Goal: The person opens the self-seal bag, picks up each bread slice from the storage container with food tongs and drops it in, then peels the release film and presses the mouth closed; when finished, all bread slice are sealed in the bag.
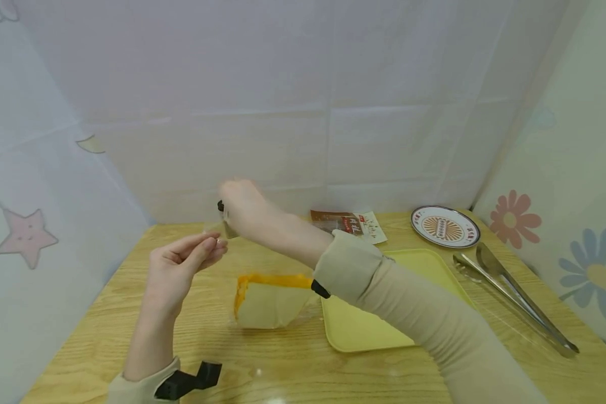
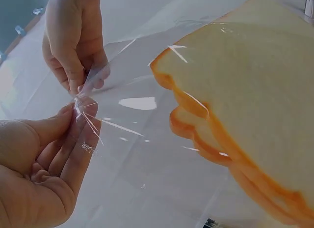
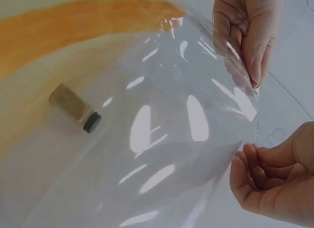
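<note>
Slices of white bread with orange-brown crusts [image 1: 272,306] lie inside a clear plastic bag [image 2: 140,102] on the table. At the bag's edge, my left hand [image 1: 182,261] pinches the film between thumb and fingertips. Close beside it, my right hand [image 1: 252,210] pinches the same edge, its fingers hidden in the head view. The right wrist view shows both the right hand [image 3: 274,174] and the left hand [image 3: 250,34] on the film, a small distance apart. I cannot tell whether the film is torn there.
Behind the hands stands a small bottle with a black cap [image 3: 73,105]. Right of the bread lies a yellow tray [image 1: 363,328], partly under my right sleeve. Farther back are a brown-and-white packet [image 1: 348,224] and a patterned plate [image 1: 444,226]. Metal tongs [image 1: 522,306] lie at the right.
</note>
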Action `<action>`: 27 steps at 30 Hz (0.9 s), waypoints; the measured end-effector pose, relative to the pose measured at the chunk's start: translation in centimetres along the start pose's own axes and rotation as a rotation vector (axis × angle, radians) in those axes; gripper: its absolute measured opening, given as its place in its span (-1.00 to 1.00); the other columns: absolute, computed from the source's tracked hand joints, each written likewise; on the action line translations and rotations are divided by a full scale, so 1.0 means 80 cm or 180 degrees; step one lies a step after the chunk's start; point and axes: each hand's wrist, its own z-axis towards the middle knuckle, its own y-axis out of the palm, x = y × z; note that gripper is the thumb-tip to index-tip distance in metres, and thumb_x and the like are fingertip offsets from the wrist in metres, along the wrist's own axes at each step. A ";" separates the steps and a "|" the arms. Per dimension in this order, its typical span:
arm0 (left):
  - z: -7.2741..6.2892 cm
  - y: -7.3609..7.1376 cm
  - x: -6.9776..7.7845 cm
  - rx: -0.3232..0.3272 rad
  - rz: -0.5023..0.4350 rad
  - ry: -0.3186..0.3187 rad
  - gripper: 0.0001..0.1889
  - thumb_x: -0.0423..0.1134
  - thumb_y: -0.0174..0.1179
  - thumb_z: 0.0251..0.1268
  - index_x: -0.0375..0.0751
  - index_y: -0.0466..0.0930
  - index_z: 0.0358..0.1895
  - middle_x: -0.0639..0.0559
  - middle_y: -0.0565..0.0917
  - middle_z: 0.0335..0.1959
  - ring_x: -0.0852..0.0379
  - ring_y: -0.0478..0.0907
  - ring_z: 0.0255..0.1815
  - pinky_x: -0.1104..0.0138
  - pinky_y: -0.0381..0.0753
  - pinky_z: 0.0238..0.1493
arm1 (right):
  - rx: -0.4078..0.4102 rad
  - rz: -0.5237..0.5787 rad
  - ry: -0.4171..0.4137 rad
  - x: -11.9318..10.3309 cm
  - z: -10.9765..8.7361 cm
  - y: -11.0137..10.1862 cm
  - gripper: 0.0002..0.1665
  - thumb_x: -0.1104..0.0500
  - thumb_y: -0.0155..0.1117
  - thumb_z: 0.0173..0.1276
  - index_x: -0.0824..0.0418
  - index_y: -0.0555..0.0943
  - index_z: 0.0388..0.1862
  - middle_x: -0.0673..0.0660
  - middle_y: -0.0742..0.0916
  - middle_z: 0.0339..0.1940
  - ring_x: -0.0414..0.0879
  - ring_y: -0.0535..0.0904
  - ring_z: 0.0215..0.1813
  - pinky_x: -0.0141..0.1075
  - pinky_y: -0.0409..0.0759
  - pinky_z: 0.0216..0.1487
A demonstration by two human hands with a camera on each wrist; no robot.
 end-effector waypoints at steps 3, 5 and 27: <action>0.001 -0.001 -0.001 0.0142 0.0020 -0.0103 -0.78 -0.41 0.13 0.29 -0.43 0.64 -0.07 0.07 0.77 -0.34 0.21 0.72 -0.29 0.38 0.68 -0.18 | 0.0270 0.0308 0.0074 0.008 -0.006 0.003 -0.83 0.35 0.07 0.39 0.31 0.52 -0.07 0.13 0.63 -0.11 -0.09 0.52 -0.04 -0.47 0.52 -0.03; 0.002 -0.001 -0.002 0.0257 0.0012 -0.0161 -0.78 -0.39 0.14 0.28 -0.37 0.66 -0.07 0.08 0.77 -0.35 0.22 0.72 -0.29 0.38 0.68 -0.17 | 0.0466 0.0617 0.0090 0.013 -0.012 0.006 -0.82 0.33 0.05 0.41 0.32 0.50 -0.05 0.14 0.62 -0.11 -0.09 0.52 -0.03 -0.48 0.53 -0.02; 0.005 0.000 -0.005 0.0605 0.0008 -0.0195 -0.79 -0.39 0.17 0.25 -0.46 0.65 -0.12 0.08 0.77 -0.40 0.20 0.73 -0.33 0.39 0.68 -0.20 | 0.1669 0.1854 -0.0046 0.070 -0.062 0.014 -0.81 0.32 -0.09 0.50 0.40 0.47 -0.14 0.24 0.60 -0.19 0.00 0.54 -0.18 -0.32 0.57 -0.19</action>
